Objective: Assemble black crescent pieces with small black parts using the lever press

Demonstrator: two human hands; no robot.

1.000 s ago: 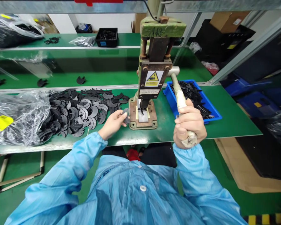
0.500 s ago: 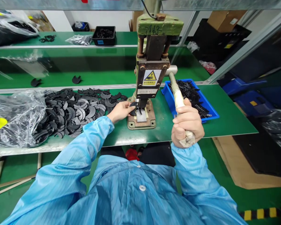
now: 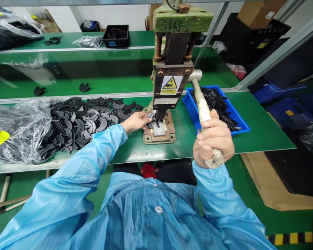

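A green hand press (image 3: 181, 21) stands on the bench, with a warning label on its ram housing. My right hand (image 3: 213, 140) is closed around the tape-wrapped press lever (image 3: 202, 103), near its lower end. Between the thumb and fingers of my left hand (image 3: 136, 122) is a black crescent-shaped plastic part (image 3: 150, 120). That part sits at the left side of the press tool, over the metal base (image 3: 169, 133); its inner end is partly hidden under the tool. A heap of similar crescent parts (image 3: 94, 121) lies left of my left hand.
Right of the press is a blue bin (image 3: 241, 126) of thin black pieces. A clear plastic bag (image 3: 15, 139) with a yellow label lies at the bench's left. Behind, a shelf holds a black bin (image 3: 116, 42) and loose parts.
The crescent part has turned in my left hand and its paler face now shows. My right hand stays on the lever. The whole view has shifted slightly.
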